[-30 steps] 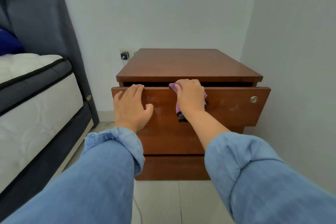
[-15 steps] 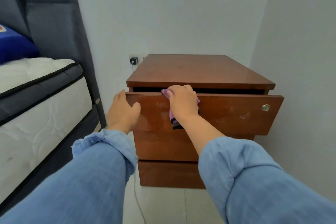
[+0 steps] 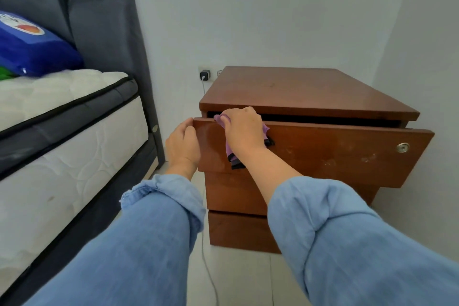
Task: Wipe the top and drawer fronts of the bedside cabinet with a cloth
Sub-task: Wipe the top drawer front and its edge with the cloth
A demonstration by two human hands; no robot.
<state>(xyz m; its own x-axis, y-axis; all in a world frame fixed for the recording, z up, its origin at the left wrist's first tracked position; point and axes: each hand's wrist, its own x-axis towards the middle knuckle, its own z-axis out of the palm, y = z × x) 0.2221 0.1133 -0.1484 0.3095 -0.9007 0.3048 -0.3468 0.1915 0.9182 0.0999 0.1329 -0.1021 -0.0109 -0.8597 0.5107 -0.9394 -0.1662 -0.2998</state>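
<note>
Since a second earlier, our left hand (image 3: 183, 146) had slid off the top drawer front (image 3: 323, 154) to clamp its left edge. Our right hand (image 3: 244, 131) was closed on the purple cloth (image 3: 228, 150), pressed near that front's left end; lower drawer fronts (image 3: 233, 194) looked unwiped.

Brown wooden bedside cabinet (image 3: 298, 92): glossy flat top, three stacked drawer fronts, standing on a pale tiled floor in a room corner. Top drawer front (image 3: 335, 151): pulled partly out, a dark gap showing under the top; round silver lock near its right end; pale scuffs across the surface. Crumpled purple cloth with a dark edge (image 3: 229, 153): pressed flat against the left part of the top drawer front, its upper corner at the drawer's top edge.
</note>
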